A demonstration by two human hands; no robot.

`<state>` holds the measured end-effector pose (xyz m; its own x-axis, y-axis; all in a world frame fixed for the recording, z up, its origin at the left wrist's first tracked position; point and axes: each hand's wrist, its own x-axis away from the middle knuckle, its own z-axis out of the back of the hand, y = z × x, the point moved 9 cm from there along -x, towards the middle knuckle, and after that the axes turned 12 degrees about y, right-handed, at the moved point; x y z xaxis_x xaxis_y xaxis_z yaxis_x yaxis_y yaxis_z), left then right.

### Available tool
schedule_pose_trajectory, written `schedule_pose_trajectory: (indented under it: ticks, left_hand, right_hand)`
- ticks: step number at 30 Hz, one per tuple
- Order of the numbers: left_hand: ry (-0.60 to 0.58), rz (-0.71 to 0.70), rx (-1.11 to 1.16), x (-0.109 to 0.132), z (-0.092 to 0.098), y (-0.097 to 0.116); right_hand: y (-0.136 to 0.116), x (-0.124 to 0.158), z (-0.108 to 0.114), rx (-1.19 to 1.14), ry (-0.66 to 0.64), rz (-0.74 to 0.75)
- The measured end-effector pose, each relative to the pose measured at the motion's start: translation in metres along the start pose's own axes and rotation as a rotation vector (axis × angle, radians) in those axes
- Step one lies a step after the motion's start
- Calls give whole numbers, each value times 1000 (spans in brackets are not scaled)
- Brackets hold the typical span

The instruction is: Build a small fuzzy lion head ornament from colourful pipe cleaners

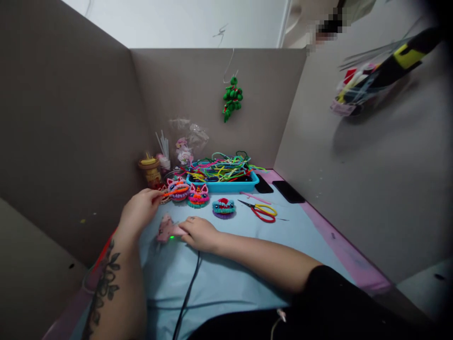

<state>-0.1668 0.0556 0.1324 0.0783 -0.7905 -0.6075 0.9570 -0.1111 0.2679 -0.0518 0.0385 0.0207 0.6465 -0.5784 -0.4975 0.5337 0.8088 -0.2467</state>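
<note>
My left hand (pixel 139 210), on the left, pinches an orange fuzzy strip (pixel 171 192) bent into a loop, perhaps a pipe cleaner. Its loop overlaps a pink and purple fuzzy animal head (pixel 180 184) behind; I cannot tell if they touch. My right hand (pixel 202 233) is wrapped round the handle of a pink glue gun (pixel 165 229), low over the table. A green light glows on the gun, and a black cord (pixel 191 281) trails from it toward me. A second eared head (pixel 198 196) and a teal, red and purple one (pixel 223 208) sit beyond my hands.
Scissors with red and yellow handles (pixel 264 212) lie at the right. Behind, a blue tray (pixel 222 186) is heaped with coloured fuzzy strips, with dark phone-like slabs (pixel 288 191) beside it. Grey partitions (pixel 212 137) enclose the table. A green beaded ornament (pixel 232 98) hangs at the back.
</note>
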Motion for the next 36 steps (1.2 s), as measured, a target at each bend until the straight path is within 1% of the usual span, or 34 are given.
schedule_pose_trajectory:
  ticks: [3,5,6,7,9,10,11,12,14,17,19,23,28,33,36]
  left_hand:
    - [-96,-119,-53,1,-15,15]
    - [-139,-169,-95,5,-27,25]
    - [-164,-197,-121,8,-34,31]
    - [-188,-222,-145,12,-41,38]
    - [-238,-277,-168,22,-54,56]
    - [-262,-315,-162,28,-59,67]
    - [-279,-375,-143,35,-64,81]
    - [-274,-408,-123,40,-66,94]
    - [-266,-477,-69,48,-69,116]
    - [-247,-543,-41,57,-72,135]
    - [-225,-569,-40,59,-72,139]
    - [-190,-599,-53,62,-74,140]
    - [-187,-629,-50,67,-78,143]
    - [-177,-605,-50,67,-79,143]
    - [-157,-599,-48,64,-76,141]
  right_hand:
    - [5,-8,-15,-79,-40,-19]
    - [14,-3,-14,-214,-42,-68]
    - [22,2,-7,-297,2,-132]
    - [35,8,4,-376,84,-228]
    - [66,28,29,-501,295,-461]
    - [77,38,41,-536,386,-531]
    - [85,47,51,-567,446,-564]
    - [89,53,58,-598,474,-573]
    - [93,61,66,-645,459,-552]
    - [95,65,76,-603,433,-507]
    - [96,65,81,-564,429,-489]
    - [96,63,85,-491,400,-428]
    - [94,62,86,-405,382,-344]
    - [96,63,84,-343,364,-347]
    - [104,65,94,-316,417,-362]
